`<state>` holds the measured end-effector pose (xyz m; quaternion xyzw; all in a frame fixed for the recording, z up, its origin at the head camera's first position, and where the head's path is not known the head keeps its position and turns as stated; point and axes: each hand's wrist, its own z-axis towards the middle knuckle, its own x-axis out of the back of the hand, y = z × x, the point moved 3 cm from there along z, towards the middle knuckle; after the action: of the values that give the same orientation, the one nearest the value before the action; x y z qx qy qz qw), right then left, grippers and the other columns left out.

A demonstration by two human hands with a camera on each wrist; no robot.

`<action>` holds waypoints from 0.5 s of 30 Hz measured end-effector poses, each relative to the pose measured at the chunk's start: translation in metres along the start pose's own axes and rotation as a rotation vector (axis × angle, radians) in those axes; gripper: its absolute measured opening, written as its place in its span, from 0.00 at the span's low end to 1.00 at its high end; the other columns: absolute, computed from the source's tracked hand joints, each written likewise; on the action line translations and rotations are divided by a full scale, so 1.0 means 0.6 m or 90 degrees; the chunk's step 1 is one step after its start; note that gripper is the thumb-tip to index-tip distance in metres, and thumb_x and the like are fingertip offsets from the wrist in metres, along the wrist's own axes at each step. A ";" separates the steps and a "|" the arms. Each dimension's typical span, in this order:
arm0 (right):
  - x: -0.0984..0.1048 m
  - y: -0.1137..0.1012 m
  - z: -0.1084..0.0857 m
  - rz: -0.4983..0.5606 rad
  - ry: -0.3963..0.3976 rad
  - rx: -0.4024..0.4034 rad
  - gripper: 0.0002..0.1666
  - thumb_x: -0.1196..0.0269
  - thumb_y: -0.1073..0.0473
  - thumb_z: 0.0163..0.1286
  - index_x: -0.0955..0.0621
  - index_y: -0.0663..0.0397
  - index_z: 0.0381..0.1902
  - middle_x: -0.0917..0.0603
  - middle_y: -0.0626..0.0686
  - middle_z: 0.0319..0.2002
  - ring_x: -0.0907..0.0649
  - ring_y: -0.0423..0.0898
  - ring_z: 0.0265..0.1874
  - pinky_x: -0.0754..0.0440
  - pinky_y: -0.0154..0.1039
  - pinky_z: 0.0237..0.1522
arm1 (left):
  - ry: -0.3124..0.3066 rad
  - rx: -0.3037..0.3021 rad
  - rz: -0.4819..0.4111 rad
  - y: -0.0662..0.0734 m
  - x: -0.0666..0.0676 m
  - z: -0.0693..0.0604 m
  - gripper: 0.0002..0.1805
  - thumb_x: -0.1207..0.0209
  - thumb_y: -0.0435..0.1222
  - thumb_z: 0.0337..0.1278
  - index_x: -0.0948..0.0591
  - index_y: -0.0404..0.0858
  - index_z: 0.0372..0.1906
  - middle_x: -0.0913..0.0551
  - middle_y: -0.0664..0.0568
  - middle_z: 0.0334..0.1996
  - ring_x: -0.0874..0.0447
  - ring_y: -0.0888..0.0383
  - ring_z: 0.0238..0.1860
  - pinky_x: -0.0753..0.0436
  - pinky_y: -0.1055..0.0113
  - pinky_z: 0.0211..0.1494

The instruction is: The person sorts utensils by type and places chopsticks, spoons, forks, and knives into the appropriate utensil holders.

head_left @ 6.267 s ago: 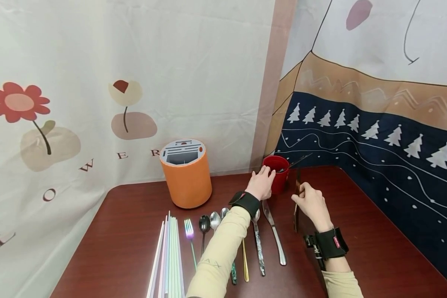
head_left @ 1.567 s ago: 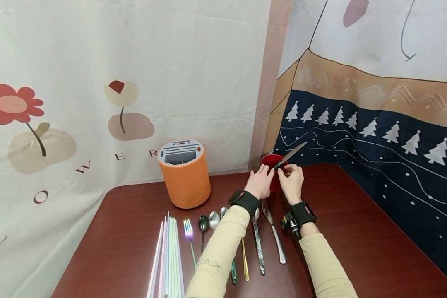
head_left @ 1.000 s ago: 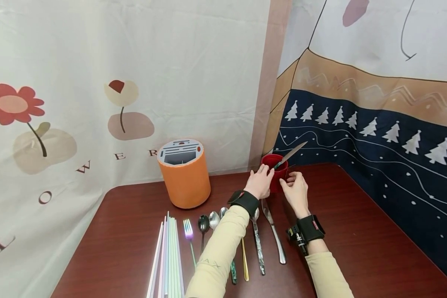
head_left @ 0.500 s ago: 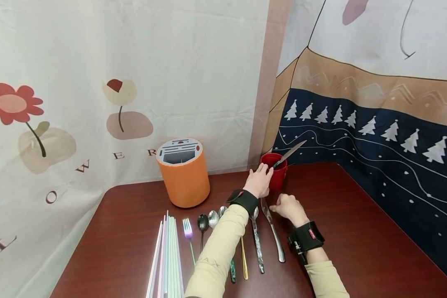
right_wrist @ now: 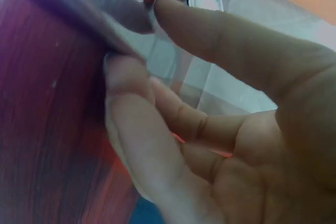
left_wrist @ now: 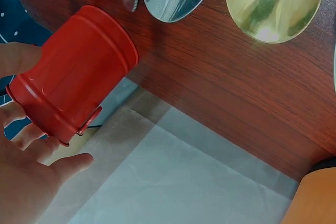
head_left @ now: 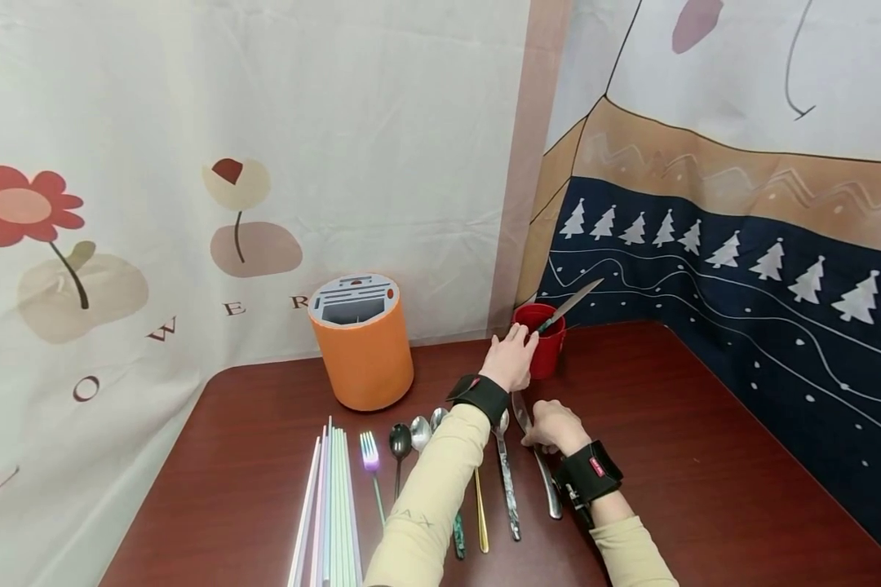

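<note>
A small red bucket [head_left: 551, 356] stands upright at the back right of the table. My left hand [head_left: 510, 359] holds its rim; in the left wrist view the thumb lies against the wall of the bucket [left_wrist: 79, 77] and the fingers are at the rim. A knife [head_left: 574, 302] with a dark green handle leans in the bucket, blade up. In front of it, my right hand [head_left: 555, 427] pinches a silver table knife [head_left: 548, 489] around its middle, thumb and forefinger on either side in the right wrist view. Part of that knife is hidden by the hand.
Left of the table knife lie a spoon [head_left: 506, 473] with a patterned handle, a gold handle [head_left: 481, 522], several more spoons, a rainbow fork [head_left: 369, 452] and pastel chopsticks [head_left: 338, 505]. An orange cutlery holder [head_left: 370, 367] stands behind them. Fabric walls border the table.
The green-handled knife went into the bucket and my right hand let go of it. That hand then moved down and toward me to the silver table knife. My left hand stayed on the bucket.
</note>
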<state>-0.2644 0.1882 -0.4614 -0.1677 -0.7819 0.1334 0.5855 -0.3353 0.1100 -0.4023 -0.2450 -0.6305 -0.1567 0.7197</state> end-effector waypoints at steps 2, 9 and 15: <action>-0.001 0.000 0.002 0.010 -0.003 -0.003 0.12 0.28 0.58 0.53 0.20 0.59 0.23 0.20 0.53 0.16 0.19 0.43 0.13 0.19 0.37 0.20 | 0.001 -0.001 -0.002 0.000 0.000 0.001 0.38 0.43 0.46 0.59 0.42 0.47 0.73 0.39 0.51 0.71 0.46 0.56 0.75 0.30 0.53 0.69; -0.002 0.002 0.007 0.027 -0.001 -0.019 0.09 0.30 0.62 0.52 0.20 0.60 0.24 0.20 0.53 0.15 0.19 0.43 0.11 0.19 0.37 0.19 | 0.005 0.000 -0.003 -0.001 -0.002 0.004 0.37 0.43 0.45 0.59 0.41 0.47 0.73 0.39 0.51 0.71 0.46 0.56 0.75 0.30 0.53 0.68; -0.003 0.004 0.005 0.019 0.006 -0.029 0.08 0.31 0.61 0.52 0.20 0.59 0.21 0.20 0.53 0.13 0.19 0.43 0.12 0.20 0.37 0.19 | 0.005 0.001 -0.001 0.001 -0.004 0.004 0.37 0.43 0.46 0.59 0.41 0.47 0.73 0.39 0.51 0.71 0.46 0.55 0.75 0.30 0.53 0.68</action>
<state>-0.2668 0.1896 -0.4646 -0.1929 -0.7796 0.1235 0.5829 -0.3372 0.1113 -0.4043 -0.2431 -0.6278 -0.1577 0.7225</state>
